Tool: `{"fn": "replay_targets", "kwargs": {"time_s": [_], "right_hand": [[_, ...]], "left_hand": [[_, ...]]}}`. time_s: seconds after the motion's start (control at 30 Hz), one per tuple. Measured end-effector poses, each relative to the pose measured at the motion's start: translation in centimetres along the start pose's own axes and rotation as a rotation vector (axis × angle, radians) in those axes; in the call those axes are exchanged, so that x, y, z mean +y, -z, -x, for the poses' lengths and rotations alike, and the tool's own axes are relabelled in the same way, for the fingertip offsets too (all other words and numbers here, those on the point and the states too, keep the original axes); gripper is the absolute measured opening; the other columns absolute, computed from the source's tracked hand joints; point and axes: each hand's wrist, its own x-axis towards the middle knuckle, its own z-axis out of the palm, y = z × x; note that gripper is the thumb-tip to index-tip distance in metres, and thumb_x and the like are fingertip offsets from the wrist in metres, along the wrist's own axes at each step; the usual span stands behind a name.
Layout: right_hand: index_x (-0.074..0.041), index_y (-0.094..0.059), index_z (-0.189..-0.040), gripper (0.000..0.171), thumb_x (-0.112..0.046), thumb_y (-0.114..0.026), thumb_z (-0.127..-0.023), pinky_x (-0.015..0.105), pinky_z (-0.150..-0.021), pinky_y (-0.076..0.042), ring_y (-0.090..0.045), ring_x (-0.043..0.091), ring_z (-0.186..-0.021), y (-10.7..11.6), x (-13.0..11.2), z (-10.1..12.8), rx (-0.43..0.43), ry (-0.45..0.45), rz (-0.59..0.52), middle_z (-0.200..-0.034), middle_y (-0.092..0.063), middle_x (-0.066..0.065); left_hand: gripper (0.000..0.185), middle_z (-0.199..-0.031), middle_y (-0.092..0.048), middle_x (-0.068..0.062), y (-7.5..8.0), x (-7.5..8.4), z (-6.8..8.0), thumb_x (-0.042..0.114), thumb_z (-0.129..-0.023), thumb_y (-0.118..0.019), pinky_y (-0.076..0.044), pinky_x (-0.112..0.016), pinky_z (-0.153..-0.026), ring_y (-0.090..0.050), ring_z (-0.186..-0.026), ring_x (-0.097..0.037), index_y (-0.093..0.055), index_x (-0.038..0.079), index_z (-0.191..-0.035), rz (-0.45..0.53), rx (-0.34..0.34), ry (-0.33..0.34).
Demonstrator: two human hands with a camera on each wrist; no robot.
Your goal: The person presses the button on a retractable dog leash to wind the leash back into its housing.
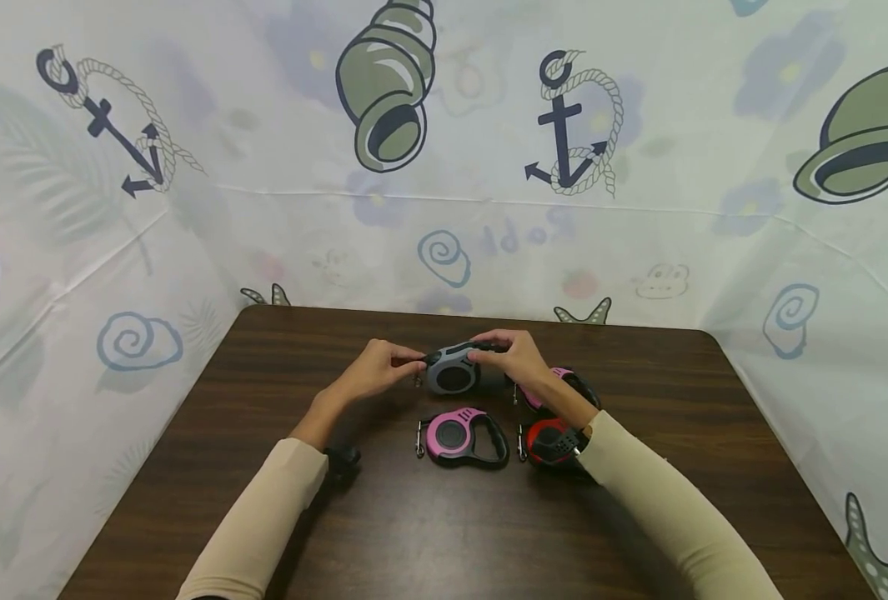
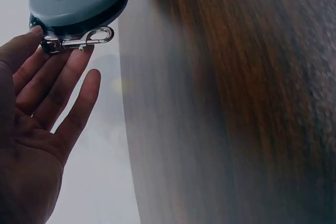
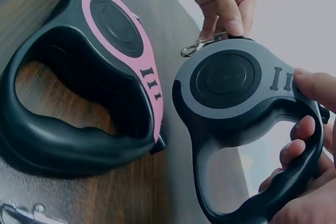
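A grey and black retractable dog leash (image 1: pixel 435 380) is held between both hands near the table's far side. My right hand (image 1: pixel 514 357) grips its black loop handle, the thumb resting by the slots on the grey casing (image 3: pixel 226 109). With thumb and fingertips my left hand (image 1: pixel 372 367) pinches the black tab at the opposite end, beside the metal clip (image 2: pixel 86 40). The little finger stands away from the leash. Closer to me lies a pink and black retractable leash (image 1: pixel 451 435). I cannot tell whether the grey leash touches the table.
Under the right forearm lie a red retractable leash (image 1: pixel 544 440) and another pink leash (image 1: pixel 534 402), both partly hidden. The dark wooden table (image 1: pixel 413 533) ends at a printed white cloth (image 1: pixel 489 250) behind and at the sides.
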Motion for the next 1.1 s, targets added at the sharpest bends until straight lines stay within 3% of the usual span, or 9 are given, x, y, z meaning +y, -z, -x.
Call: {"fn": "replay_targets", "kwargs": {"time_s": [0.13,0.27,0.5,0.7,0.9,1.1], "right_hand": [[0.001,-0.076,-0.123,0.033,-0.015,-0.081,-0.094,0.031,-0.080,-0.046,-0.059,0.020,-0.087,-0.5,0.5,-0.2,-0.001,-0.042,-0.089,-0.092,-0.074,-0.001],[0.003,-0.075,-0.123,0.034,-0.015,-0.081,-0.095,0.030,-0.074,-0.045,-0.055,0.021,-0.084,-0.7,0.4,0.0,0.002,-0.124,-0.169,-0.089,-0.070,-0.003],[0.001,-0.071,-0.131,0.039,-0.015,-0.080,-0.096,0.034,-0.089,-0.049,-0.064,0.020,-0.099,-1.0,0.7,-0.3,0.021,-0.179,-0.183,-0.103,-0.075,0.005],[-0.001,-0.066,-0.139,0.050,-0.009,-0.083,-0.093,0.031,-0.090,-0.052,-0.063,0.023,-0.104,-1.3,1.6,-0.6,0.005,-0.141,-0.042,-0.120,-0.072,0.015],[0.000,-0.062,-0.143,0.061,-0.012,-0.087,-0.089,0.045,-0.104,-0.050,-0.064,0.036,-0.119,-1.4,1.9,-0.8,-0.001,-0.099,0.115,-0.130,-0.069,0.022],[0.001,-0.061,-0.145,0.061,-0.020,-0.084,-0.093,0.054,-0.115,-0.043,-0.058,0.039,-0.134,-1.7,2.3,-1.0,-0.013,-0.117,0.250,-0.142,-0.065,0.022]], "left_hand": [[0.026,-0.105,-0.081,-0.009,0.0,-0.1,0.2,0.015,-0.098,-0.079,-0.055,-0.025,-0.067,-0.073,-0.080,-0.013,-0.080,0.002,-0.120,-0.004,-0.011,0.018],[0.031,-0.103,-0.081,-0.008,-0.2,-0.4,0.1,0.017,-0.095,-0.082,-0.062,-0.032,-0.077,-0.078,-0.090,-0.016,-0.079,0.000,-0.121,-0.021,-0.010,0.022],[0.042,-0.104,-0.081,-0.012,-0.4,-0.5,-0.2,0.016,-0.090,-0.087,-0.063,-0.038,-0.082,-0.078,-0.093,-0.021,-0.075,-0.003,-0.125,-0.031,0.011,0.078],[0.044,-0.102,-0.080,-0.014,-0.9,-0.8,-0.5,0.019,-0.090,-0.087,-0.063,-0.038,-0.082,-0.078,-0.092,-0.022,-0.074,-0.006,-0.125,-0.060,0.021,0.123],[0.047,-0.096,-0.080,-0.011,-1.2,-1.1,-0.6,0.027,-0.091,-0.086,-0.062,-0.039,-0.078,-0.074,-0.081,-0.016,-0.075,-0.005,-0.124,-0.126,-0.006,0.155],[0.046,-0.098,-0.080,-0.012,-1.2,-1.2,-0.6,0.031,-0.094,-0.083,-0.061,-0.039,-0.079,-0.071,-0.079,-0.014,-0.076,-0.005,-0.122,-0.160,-0.058,0.190]]}}
